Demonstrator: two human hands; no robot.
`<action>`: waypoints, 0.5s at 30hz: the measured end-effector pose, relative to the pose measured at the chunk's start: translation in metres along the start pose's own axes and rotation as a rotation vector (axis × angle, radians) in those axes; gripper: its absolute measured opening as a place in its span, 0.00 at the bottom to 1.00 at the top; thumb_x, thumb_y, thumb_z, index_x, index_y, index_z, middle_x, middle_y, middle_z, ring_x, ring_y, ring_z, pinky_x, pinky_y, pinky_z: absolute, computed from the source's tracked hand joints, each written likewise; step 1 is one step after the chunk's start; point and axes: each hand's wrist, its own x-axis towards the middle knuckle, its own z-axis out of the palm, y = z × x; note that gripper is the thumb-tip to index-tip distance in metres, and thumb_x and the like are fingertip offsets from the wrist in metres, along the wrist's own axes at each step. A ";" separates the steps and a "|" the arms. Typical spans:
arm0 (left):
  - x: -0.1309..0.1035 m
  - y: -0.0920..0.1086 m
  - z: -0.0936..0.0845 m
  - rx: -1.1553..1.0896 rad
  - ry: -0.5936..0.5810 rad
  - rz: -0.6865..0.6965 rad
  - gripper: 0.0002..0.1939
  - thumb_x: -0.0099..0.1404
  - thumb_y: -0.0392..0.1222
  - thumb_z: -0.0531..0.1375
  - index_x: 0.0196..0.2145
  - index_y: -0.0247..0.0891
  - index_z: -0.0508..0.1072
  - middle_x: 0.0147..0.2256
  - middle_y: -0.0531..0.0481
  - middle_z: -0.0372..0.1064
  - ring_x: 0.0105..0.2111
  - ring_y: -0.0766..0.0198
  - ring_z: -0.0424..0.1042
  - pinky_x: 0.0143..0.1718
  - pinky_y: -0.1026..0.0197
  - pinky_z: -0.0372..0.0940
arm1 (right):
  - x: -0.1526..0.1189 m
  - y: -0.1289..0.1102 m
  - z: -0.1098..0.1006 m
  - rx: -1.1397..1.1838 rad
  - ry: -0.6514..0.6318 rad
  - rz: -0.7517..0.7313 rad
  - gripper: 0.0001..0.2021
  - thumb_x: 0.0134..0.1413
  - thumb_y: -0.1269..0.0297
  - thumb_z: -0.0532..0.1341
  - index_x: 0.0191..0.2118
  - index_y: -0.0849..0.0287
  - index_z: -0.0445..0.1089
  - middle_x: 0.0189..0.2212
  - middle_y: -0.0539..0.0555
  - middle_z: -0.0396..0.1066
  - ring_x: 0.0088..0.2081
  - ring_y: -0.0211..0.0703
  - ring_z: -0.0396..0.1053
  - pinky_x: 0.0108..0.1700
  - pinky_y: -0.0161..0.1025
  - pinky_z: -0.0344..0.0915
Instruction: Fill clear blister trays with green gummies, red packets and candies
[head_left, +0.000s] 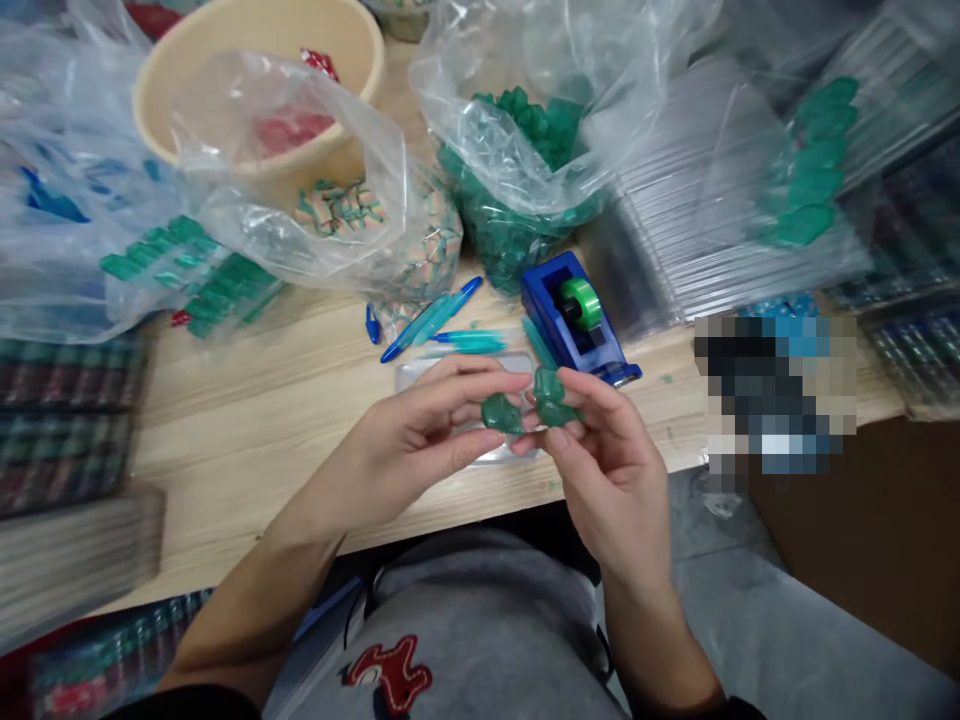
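My left hand (420, 430) pinches a small green wrapped piece (501, 413) between thumb and fingers. Close beside it, my right hand (607, 450) grips more green wrapped pieces (551, 395), one above the other; what they contain cannot be made out. Both hands are over a clear plastic tray (411, 374) on the wooden table, which they partly hide. Just behind the hands lie blue pens (427, 320) and a blue tape dispenser (559, 310) with a green roll of tape (580, 303).
Behind stand a clear bag of green pieces (517, 220), a bag of striped pieces (420, 240) and a cream basin (225, 30). Stacked clear trays (720, 200) are at the right, with green pieces (814, 170) on top. Filled packs (67, 430) are piled at the left.
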 end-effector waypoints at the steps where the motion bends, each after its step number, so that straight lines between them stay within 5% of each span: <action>1: -0.003 0.001 0.000 0.044 0.019 0.014 0.21 0.65 0.32 0.63 0.54 0.49 0.74 0.49 0.48 0.71 0.51 0.61 0.71 0.45 0.65 0.72 | 0.000 0.001 0.000 0.032 -0.016 0.007 0.15 0.58 0.69 0.64 0.50 0.46 0.72 0.43 0.49 0.75 0.35 0.36 0.76 0.39 0.38 0.78; 5: -0.009 0.004 0.005 0.022 0.093 0.070 0.24 0.67 0.30 0.60 0.58 0.50 0.69 0.43 0.51 0.74 0.44 0.67 0.75 0.45 0.67 0.72 | -0.003 0.002 0.003 0.086 -0.060 0.092 0.12 0.56 0.68 0.66 0.46 0.48 0.74 0.35 0.47 0.74 0.31 0.32 0.73 0.32 0.29 0.73; 8: -0.011 0.003 0.010 -0.005 0.122 0.075 0.17 0.68 0.31 0.60 0.52 0.46 0.72 0.41 0.50 0.75 0.42 0.66 0.76 0.42 0.66 0.73 | -0.005 0.002 0.006 0.080 -0.072 0.155 0.10 0.55 0.70 0.67 0.42 0.48 0.74 0.29 0.44 0.72 0.25 0.28 0.69 0.26 0.24 0.67; 15: -0.019 -0.006 0.002 0.315 0.135 0.131 0.06 0.68 0.36 0.60 0.43 0.42 0.75 0.38 0.49 0.75 0.41 0.64 0.75 0.41 0.62 0.72 | -0.007 0.007 0.003 -0.014 -0.055 0.168 0.07 0.55 0.72 0.66 0.36 0.51 0.75 0.28 0.43 0.71 0.23 0.26 0.68 0.24 0.24 0.62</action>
